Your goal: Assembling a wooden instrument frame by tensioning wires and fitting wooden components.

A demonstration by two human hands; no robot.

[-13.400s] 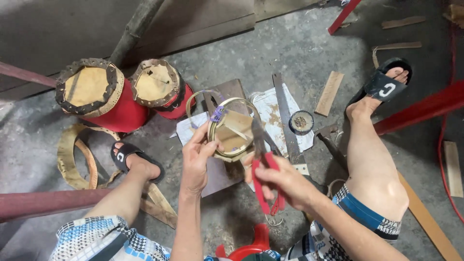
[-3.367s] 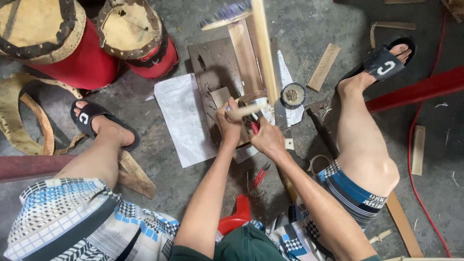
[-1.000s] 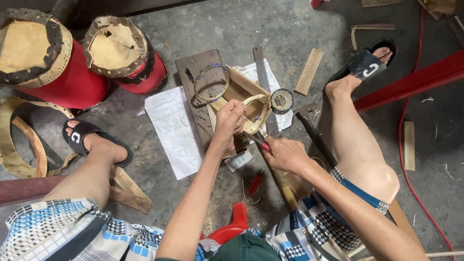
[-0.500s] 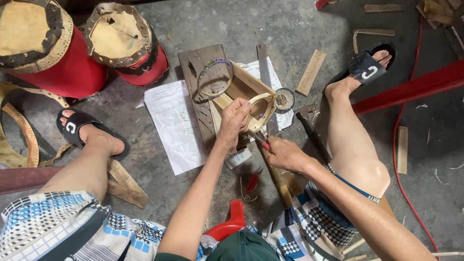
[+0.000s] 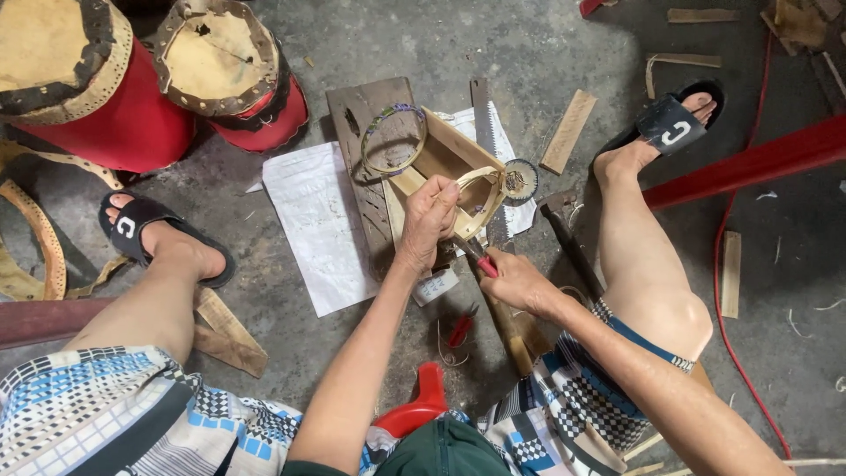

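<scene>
My left hand (image 5: 427, 222) grips a pale bamboo hoop (image 5: 483, 201) and presses it down on a light wooden block (image 5: 451, 155). My right hand (image 5: 515, 280) holds a red-handled tool (image 5: 481, 261) whose tip meets the hoop's lower edge. A second thin ring wound with coloured tape (image 5: 394, 139) lies on a dark worn board (image 5: 374, 123) just left of the block.
Two red drums (image 5: 231, 66) with hide tops stand at the upper left. White paper (image 5: 317, 225), a handsaw blade (image 5: 483, 110), a tape roll (image 5: 522, 180), a hammer (image 5: 568, 242), red pliers (image 5: 458, 330), wood scraps (image 5: 568, 130) and a red metal bar (image 5: 749, 163) surround my sandalled feet (image 5: 150, 234).
The view has shifted slightly. My left hand stays on the hoop; my right hand has brought the red-handled tool up against its lower edge.
</scene>
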